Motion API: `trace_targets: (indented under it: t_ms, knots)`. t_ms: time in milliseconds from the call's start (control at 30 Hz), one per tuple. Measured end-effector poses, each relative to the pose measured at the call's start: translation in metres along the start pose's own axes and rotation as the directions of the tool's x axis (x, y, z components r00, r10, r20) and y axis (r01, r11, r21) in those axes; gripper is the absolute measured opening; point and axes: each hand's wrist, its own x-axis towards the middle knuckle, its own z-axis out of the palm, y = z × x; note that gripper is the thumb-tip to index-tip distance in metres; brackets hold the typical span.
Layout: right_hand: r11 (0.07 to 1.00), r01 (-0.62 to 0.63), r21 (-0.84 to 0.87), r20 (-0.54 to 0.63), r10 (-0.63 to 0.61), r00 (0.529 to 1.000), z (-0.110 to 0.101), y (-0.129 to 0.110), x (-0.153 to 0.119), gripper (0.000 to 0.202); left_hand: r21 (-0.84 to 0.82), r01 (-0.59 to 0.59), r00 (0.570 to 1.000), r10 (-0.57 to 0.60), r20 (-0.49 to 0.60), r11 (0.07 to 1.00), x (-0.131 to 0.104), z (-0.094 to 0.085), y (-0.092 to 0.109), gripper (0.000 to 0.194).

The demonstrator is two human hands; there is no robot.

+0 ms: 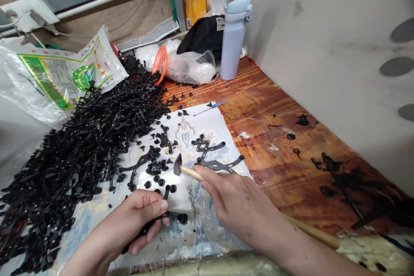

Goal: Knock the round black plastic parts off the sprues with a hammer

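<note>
My left hand [147, 215] is closed on a black jointed plastic part [176, 215], whose round end sticks out past the fingertips. It is at the near edge of a white block [179, 196] with several black round caps [161, 182] on top. My right hand [237, 200] grips a small hammer [190, 172] by its wooden handle, whose far end shows below the wrist. The dark hammer head is over the block's far right corner, apart from the held part. More jointed black parts [221, 165] lie just beyond my right hand on the patterned cloth [207, 120].
A large heap of black plastic parts [106, 125] covers the left side. At the back stand a light blue bottle [233, 43] and a black cap [202, 36]. A screwdriver [210, 108] lies on the cloth. Dark parts [343, 185] sit at right on the wooden table [265, 125].
</note>
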Motion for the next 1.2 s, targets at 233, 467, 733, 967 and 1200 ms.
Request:
trace_targets:
  t_ms: [233,467,733,967,1200]
  knots:
    - [1.0,-0.017,0.014,0.026,0.016,1.0,0.0,0.001,-0.003,0.033,0.004,0.015,1.0,-0.015,-0.014,1.0,-0.001,0.004,0.004,0.042]
    - [1.0,0.0,0.012,0.031,-0.001,1.0,0.001,0.002,-0.005,0.032,0.029,-0.046,0.999,0.047,-0.023,0.999,0.0,0.004,0.002,0.043]
    - [0.999,-0.007,0.047,0.061,0.004,0.998,-0.001,0.002,-0.003,0.029,0.038,-0.043,0.998,0.044,-0.039,0.998,0.0,0.005,0.003,0.042]
    - [1.0,-0.004,0.025,0.073,0.002,0.997,-0.001,0.004,-0.002,0.029,0.056,-0.015,0.999,0.017,-0.042,0.998,-0.002,0.007,0.005,0.042]
    - [1.0,-0.008,0.019,0.075,0.006,0.997,0.0,0.003,-0.002,0.028,0.155,0.061,0.993,-0.044,-0.111,0.986,-0.002,0.011,0.011,0.044]
